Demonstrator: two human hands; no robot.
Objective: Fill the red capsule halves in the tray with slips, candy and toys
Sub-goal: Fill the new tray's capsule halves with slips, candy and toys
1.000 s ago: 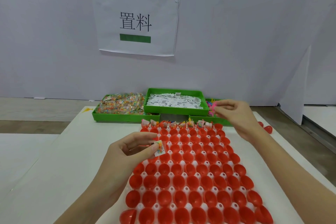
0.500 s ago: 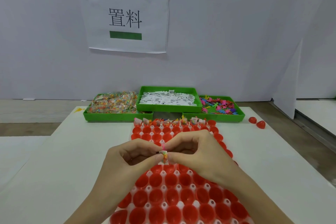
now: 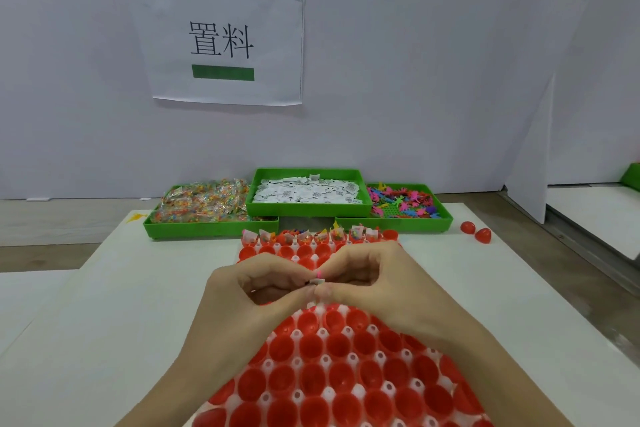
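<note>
From my feed, the tray (image 3: 322, 362) of red capsule halves (image 3: 341, 345) lay right under both hands, empty cups just below the fingertips. Left hand (image 3: 242, 302) and right hand (image 3: 377, 282) were pinched together on one small bundle (image 3: 317, 280), equally near.

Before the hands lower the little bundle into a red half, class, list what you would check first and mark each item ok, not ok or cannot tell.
1. Bundle secured: the left hand and right hand both pinch the small bundle between fingertips. Ok.
2. Bundle holds slip, candy and toy: only a white and pink edge shows. Cannot tell.
3. Empty red halves lie below the hands. Ok.
4. Far row already filled, so avoid it. Ok.
5. Halves sit upright in the white tray. Ok.
6. Supply bins stocked: candy bin, slip bin, toy bin. Ok.
</note>
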